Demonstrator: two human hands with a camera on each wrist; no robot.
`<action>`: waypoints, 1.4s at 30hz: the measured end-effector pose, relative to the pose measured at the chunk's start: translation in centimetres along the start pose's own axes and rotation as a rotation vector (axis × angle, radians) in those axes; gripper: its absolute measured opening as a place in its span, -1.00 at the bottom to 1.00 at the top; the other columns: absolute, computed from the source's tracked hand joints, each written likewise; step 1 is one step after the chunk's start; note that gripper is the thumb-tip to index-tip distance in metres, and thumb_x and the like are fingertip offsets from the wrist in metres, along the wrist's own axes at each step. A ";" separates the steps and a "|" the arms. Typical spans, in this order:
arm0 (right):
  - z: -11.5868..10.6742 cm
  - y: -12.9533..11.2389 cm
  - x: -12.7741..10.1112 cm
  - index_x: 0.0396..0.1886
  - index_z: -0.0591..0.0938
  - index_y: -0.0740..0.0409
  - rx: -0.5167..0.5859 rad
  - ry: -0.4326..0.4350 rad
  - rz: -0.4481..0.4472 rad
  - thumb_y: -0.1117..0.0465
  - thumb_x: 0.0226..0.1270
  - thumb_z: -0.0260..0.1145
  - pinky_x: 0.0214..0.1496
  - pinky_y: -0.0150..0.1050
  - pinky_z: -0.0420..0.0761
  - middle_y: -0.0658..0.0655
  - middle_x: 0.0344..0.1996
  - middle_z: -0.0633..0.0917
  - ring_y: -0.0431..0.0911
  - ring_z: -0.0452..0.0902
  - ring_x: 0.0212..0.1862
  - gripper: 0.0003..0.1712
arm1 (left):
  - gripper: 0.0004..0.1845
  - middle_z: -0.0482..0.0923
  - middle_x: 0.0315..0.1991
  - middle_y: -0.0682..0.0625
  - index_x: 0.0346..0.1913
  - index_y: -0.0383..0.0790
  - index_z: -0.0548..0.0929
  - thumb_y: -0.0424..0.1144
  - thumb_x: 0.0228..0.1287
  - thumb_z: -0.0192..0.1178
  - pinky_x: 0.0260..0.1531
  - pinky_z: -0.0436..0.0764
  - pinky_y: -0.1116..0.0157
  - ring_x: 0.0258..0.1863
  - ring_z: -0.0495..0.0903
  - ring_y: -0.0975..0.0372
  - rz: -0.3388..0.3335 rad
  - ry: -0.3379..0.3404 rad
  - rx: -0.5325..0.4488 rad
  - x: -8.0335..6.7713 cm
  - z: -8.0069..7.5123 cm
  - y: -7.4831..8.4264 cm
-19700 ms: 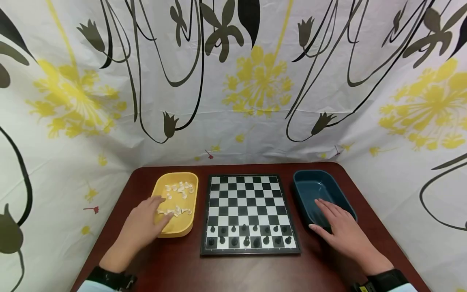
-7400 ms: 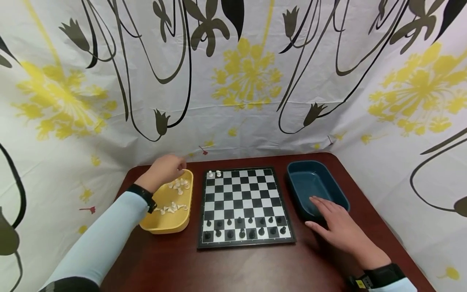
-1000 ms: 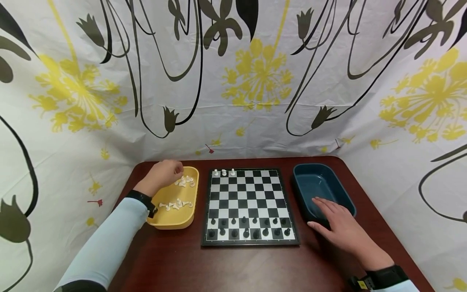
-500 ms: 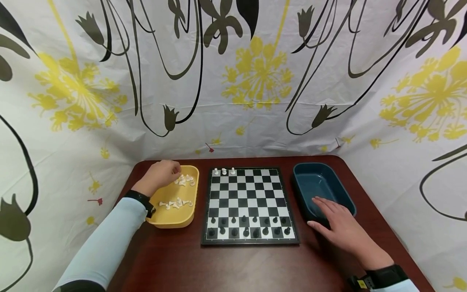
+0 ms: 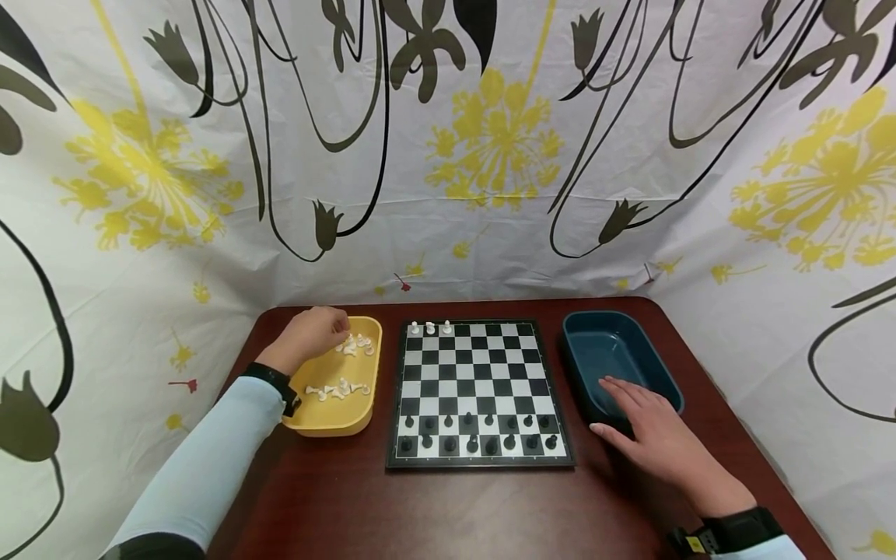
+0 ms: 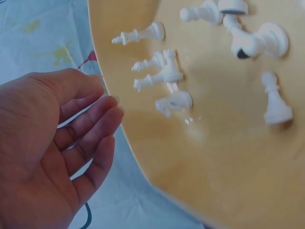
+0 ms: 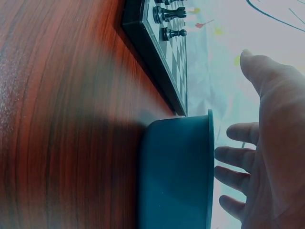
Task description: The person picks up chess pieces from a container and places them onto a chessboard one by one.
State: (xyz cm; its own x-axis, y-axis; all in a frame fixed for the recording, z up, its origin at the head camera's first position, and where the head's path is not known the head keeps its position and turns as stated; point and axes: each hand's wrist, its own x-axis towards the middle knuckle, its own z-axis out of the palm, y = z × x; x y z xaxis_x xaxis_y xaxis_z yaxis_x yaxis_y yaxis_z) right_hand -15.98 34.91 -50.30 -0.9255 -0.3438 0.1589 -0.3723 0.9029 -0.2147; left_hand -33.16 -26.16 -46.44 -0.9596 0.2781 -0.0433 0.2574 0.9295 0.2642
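Observation:
My left hand (image 5: 311,336) hovers over the far end of a yellow tray (image 5: 329,425), fingers loosely bent. In the left wrist view nothing shows between thumb and fingers, and the fingertips are beside the tray's rim. White chess pieces (image 5: 341,390) lie on their sides in that tray, among them a pawn (image 6: 276,102). The chessboard (image 5: 479,381) carries three white pieces (image 5: 430,328) along its far left edge and two rows of black pieces (image 5: 468,444) along the near edge. My right hand (image 5: 654,435) is held with spread fingers over the near side of a blue tray (image 5: 607,359).
All of this stands on a dark red-brown table (image 5: 479,513) with rounded far corners. The chessboard lies between the two trays. A white cloth (image 5: 392,257) printed with flowers hangs behind the table and along both sides.
Since the first frame, three white pieces have appeared on the board's far left edge, and my left hand has moved to the tray's far end. The right hand has stayed over the blue tray.

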 end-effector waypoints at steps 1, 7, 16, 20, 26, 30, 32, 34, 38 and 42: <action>0.0 0.0 0.0 0.64 0.45 0.19 0.000 0.000 0.002 -0.35 0.55 0.38 0.46 0.55 0.32 0.36 0.55 0.50 0.36 0.39 0.53 -0.04 | -0.84 0.76 -0.05 -0.09 0.03 -0.18 0.77 -0.19 0.56 0.36 0.04 0.69 -0.05 -0.06 0.70 0.02 0.015 -0.002 0.000 0.2 0.2 0.1; 0.0 0.0 0.0 0.64 0.45 0.19 0.004 -0.003 0.006 -0.35 0.56 0.37 0.45 0.56 0.32 0.36 0.55 0.50 0.36 0.39 0.53 -0.04 | -0.69 0.75 0.02 -0.10 0.20 -0.20 0.75 -0.16 0.54 0.41 0.14 0.69 -0.06 0.02 0.69 0.00 0.043 -0.047 -0.001 1.2 1.4 1.1; 0.2 0.2 -0.2 0.64 0.45 0.20 0.009 0.001 -0.004 -0.33 0.56 0.38 0.43 0.56 0.34 0.36 0.54 0.50 0.36 0.40 0.52 -0.05 | -0.68 0.77 0.02 -0.06 0.22 -0.13 0.80 -0.16 0.52 0.45 0.20 0.69 -0.05 -0.02 0.68 0.03 0.039 -0.111 -0.006 1.6 2.5 2.5; 0.2 0.2 -0.3 0.64 0.46 0.20 0.014 0.004 -0.004 -0.33 0.56 0.39 0.44 0.55 0.34 0.36 0.54 0.51 0.36 0.40 0.52 -0.06 | -0.75 0.76 -0.03 -0.03 0.16 -0.13 0.81 -0.19 0.52 0.45 0.13 0.70 0.00 -0.10 0.66 0.06 0.059 -0.109 0.004 1.6 2.8 2.8; 0.2 0.1 -0.3 0.64 0.45 0.20 0.017 0.008 -0.008 -0.33 0.56 0.39 0.45 0.54 0.34 0.36 0.55 0.51 0.35 0.40 0.53 -0.05 | -0.79 0.76 -0.05 -0.01 0.12 -0.11 0.82 -0.22 0.52 0.45 0.14 0.68 0.01 -0.11 0.63 0.06 0.054 -0.107 0.017 1.7 3.0 3.0; 0.1 0.1 -0.3 0.65 0.45 0.20 0.020 0.009 -0.006 -0.32 0.56 0.39 0.45 0.53 0.34 0.36 0.55 0.50 0.35 0.40 0.53 -0.06 | -0.77 0.75 -0.02 -0.04 0.15 -0.12 0.81 -0.23 0.53 0.45 0.19 0.68 -0.02 -0.08 0.62 0.03 0.033 -0.107 0.000 1.6 2.8 3.0; 0.0 0.1 -0.3 0.64 0.45 0.20 0.020 0.010 -0.006 -0.32 0.57 0.39 0.45 0.53 0.34 0.36 0.55 0.50 0.35 0.40 0.53 -0.06 | -0.77 0.75 -0.02 -0.05 0.16 -0.13 0.81 -0.21 0.54 0.43 0.18 0.68 -0.02 -0.08 0.62 0.03 0.026 -0.108 0.010 1.6 2.6 2.8; 0.0 0.1 -0.3 0.64 0.45 0.21 0.018 0.010 -0.006 -0.32 0.57 0.39 0.45 0.53 0.34 0.36 0.55 0.51 0.35 0.40 0.53 -0.06 | -0.77 0.75 -0.02 -0.05 0.16 -0.12 0.81 -0.19 0.56 0.42 0.15 0.68 -0.01 -0.08 0.62 0.03 0.012 -0.106 0.023 1.6 2.3 2.7; -0.1 0.1 -0.3 0.64 0.44 0.21 0.021 0.010 -0.010 -0.31 0.57 0.39 0.45 0.53 0.34 0.36 0.55 0.50 0.35 0.40 0.53 -0.06 | -0.78 0.75 0.00 -0.06 0.15 -0.13 0.80 -0.20 0.58 0.39 0.11 0.70 -0.01 -0.06 0.64 0.04 0.016 -0.085 0.050 1.5 1.4 2.3; -0.1 0.1 -0.4 0.65 0.44 0.21 0.029 0.013 -0.014 -0.30 0.57 0.39 0.45 0.53 0.33 0.35 0.55 0.50 0.35 0.39 0.53 -0.06 | -0.81 0.76 0.01 -0.11 0.13 -0.19 0.79 -0.24 0.59 0.37 0.11 0.71 -0.06 -0.01 0.69 0.00 0.062 -0.030 0.078 1.2 -0.1 2.2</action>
State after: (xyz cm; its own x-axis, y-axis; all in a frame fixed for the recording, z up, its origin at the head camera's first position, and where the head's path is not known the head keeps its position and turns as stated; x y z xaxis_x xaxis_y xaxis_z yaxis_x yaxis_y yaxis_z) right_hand -15.67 35.18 -50.32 -0.9194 -0.3525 0.1748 -0.3870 0.8902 -0.2405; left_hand -33.79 -23.77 -45.86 -0.9379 0.3421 -0.0581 0.3258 0.9258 0.1916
